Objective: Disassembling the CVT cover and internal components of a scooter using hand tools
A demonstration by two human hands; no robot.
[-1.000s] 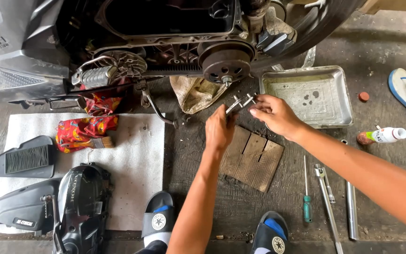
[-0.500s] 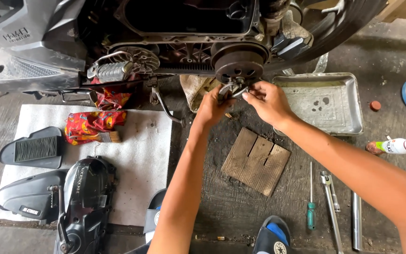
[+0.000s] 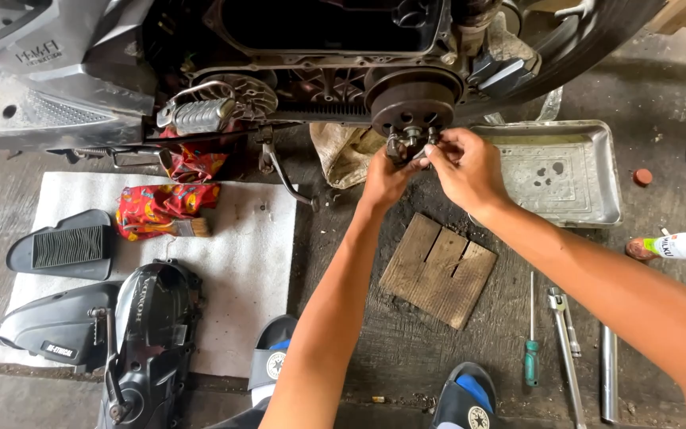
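Both hands grip a small metal tool, probably a puller, against the clutch drum (image 3: 413, 103): left hand (image 3: 387, 176) steadies, right hand (image 3: 464, 165) pinches it.

The concrete floor (image 3: 660, 87) carries a white cloth (image 3: 240, 262), wooden board (image 3: 438, 270), metal tray (image 3: 597, 171) and screwdriver (image 3: 530, 349).

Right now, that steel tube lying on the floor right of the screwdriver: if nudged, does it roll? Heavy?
The steel tube looks round and smooth, lying flat on the concrete floor, so a sideways push would probably roll it, likely toward the ratchet wrench beside it. It appears to be solid-walled metal, so likely stiff and fairly heavy for its size. A greasy film is possible; grip may slip.
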